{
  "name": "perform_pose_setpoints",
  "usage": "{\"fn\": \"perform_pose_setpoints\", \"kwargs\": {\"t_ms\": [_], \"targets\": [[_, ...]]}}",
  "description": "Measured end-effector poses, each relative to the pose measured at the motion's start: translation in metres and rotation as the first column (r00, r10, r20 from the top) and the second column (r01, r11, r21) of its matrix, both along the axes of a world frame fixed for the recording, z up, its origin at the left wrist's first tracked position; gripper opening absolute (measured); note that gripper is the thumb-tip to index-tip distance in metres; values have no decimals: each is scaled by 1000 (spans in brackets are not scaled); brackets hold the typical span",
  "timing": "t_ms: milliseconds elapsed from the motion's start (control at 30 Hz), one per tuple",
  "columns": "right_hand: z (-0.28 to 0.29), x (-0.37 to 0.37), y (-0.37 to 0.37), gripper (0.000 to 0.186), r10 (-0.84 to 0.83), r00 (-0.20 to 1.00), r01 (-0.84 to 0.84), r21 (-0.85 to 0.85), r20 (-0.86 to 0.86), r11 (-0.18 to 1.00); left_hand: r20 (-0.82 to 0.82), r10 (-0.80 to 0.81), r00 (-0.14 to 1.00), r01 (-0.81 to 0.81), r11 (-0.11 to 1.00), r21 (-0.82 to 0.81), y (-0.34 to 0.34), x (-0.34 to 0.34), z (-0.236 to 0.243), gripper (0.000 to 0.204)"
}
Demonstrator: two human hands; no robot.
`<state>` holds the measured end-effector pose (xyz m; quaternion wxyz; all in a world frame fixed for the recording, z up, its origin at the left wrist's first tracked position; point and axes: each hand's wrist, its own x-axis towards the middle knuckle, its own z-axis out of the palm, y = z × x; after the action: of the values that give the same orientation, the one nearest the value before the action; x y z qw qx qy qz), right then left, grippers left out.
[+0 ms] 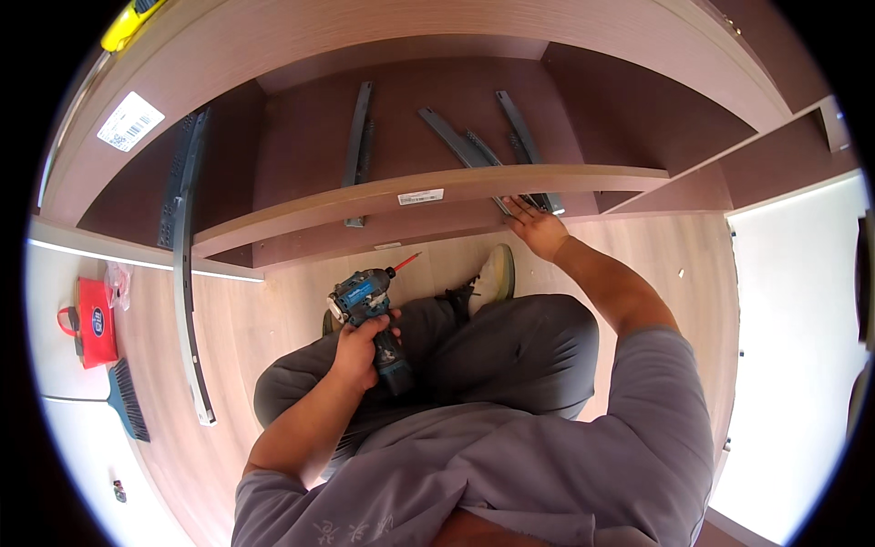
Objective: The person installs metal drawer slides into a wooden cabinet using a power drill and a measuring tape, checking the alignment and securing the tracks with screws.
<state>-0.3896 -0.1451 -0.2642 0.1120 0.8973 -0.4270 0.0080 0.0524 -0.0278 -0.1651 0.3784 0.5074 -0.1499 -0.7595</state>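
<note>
While left hand [361, 350] grips impact driver [365, 292], likely steadying its weight, right hand [541, 232] is at drawer slides [453, 139]; grasp unclear.

Slides [358, 137] in cabinet [310, 208]; drill [365, 292] before it; broom [130, 406] far left.

A grey T-shirt [547, 474] bears pale lettering [359, 531], its short sleeves [658, 392] ending well behind the right hand [540, 230]; charcoal trousers [542, 356], cream shoe [497, 273].
</note>
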Motion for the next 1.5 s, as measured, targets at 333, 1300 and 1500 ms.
{"fn": "perform_pose_setpoints", "kwargs": {"t_ms": [333, 1300, 1500], "targets": [[43, 4, 48, 29, -194, 851, 247, -44, 489, 968, -13, 21, 1000, -21, 1000, 2, 1, -1, 5, 20], [64, 50, -29, 74, -752, 658, 669, 427, 39, 608, -53, 3, 999, -10, 992, -125, 1, 6, 1, 23], [136, 9, 59, 62, -674, 730, 533, 526, 108, 662, -97, 78, 992, -91, 987, -134, 3, 3, 8, 23]]}}
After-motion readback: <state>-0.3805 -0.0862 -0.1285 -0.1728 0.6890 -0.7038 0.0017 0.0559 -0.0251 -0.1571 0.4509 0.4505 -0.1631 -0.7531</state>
